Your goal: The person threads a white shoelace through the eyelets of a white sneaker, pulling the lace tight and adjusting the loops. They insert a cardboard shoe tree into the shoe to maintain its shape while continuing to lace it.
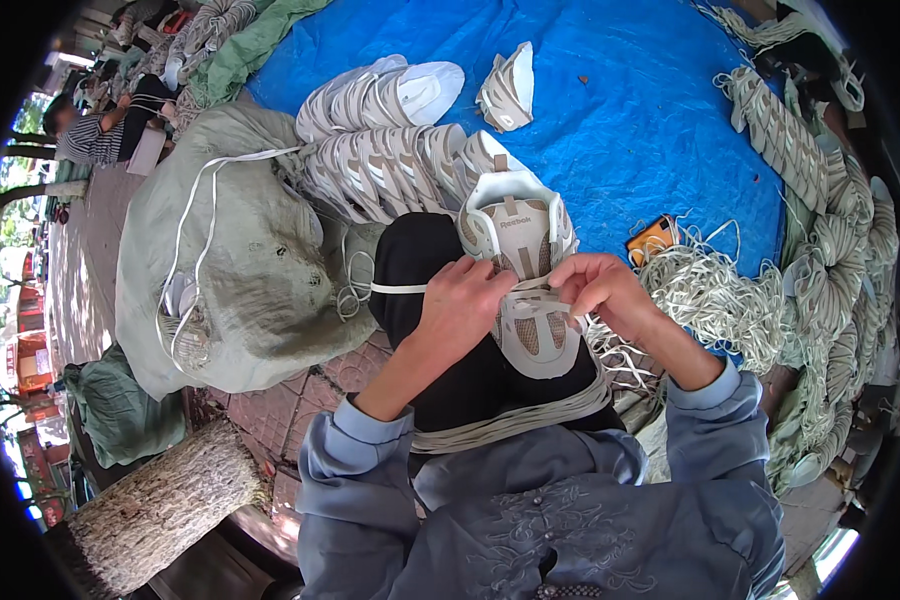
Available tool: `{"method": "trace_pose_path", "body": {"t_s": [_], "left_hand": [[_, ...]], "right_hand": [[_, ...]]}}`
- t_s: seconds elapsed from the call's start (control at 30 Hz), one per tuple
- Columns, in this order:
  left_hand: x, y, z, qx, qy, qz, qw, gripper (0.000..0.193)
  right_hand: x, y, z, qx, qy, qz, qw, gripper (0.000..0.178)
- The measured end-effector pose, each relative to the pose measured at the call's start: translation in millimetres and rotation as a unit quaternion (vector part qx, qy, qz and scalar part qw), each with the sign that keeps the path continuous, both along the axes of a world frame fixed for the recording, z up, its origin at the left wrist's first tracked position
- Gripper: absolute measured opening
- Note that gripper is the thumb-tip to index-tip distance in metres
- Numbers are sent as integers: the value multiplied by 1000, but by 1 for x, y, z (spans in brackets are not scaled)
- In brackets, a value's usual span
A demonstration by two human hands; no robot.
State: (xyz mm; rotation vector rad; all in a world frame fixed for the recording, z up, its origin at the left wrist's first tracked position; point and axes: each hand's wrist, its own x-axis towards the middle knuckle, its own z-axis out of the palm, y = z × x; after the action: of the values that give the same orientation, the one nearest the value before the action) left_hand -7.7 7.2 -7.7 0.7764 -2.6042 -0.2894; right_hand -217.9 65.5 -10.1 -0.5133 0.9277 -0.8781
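Note:
A beige and white shoe upper (530,250) lies across my black-clad knees, its toe toward me and its padded collar away. My left hand (465,305) is closed on a flat white shoelace (398,289), and a length of it sticks out to the left. On the other side of the upper, my right hand (602,290) pinches the lace near the eyelets, thumb and fingers together. Lace strands cross the lower part of the tongue between both hands. My fingers partly hide the eyelet rows. A bundle of pale laces (515,415) lies across my lap.
Nested shoe uppers (375,165) and a single upper (510,88) rest on a blue tarp (660,110). A heap of loose laces (715,305) lies right, beside an orange-cased phone (652,240). Stacked uppers (830,240) line the far right. A large pale sack (240,250) stands left.

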Motion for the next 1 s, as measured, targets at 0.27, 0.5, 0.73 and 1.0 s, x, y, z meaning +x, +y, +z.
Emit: {"method": "trace_pose_path", "body": {"t_s": [0.27,0.5,0.73,1.0], "left_hand": [[-2,1,1,66,64,10,996,14],[24,-27,22,94,-3,21,995,11],[64,-56,36,54,-34,48,997,11],[131,-84,46,-19,-66,203,977,15]], "right_hand": [[-14,-19,13,43,-28,95,994,36],[-26,-43,33,-80,186,236,950,31],[-14,-36,15,-180,250,168,936,26],[6,-27,-17,-388,448,78,802,21]]}}
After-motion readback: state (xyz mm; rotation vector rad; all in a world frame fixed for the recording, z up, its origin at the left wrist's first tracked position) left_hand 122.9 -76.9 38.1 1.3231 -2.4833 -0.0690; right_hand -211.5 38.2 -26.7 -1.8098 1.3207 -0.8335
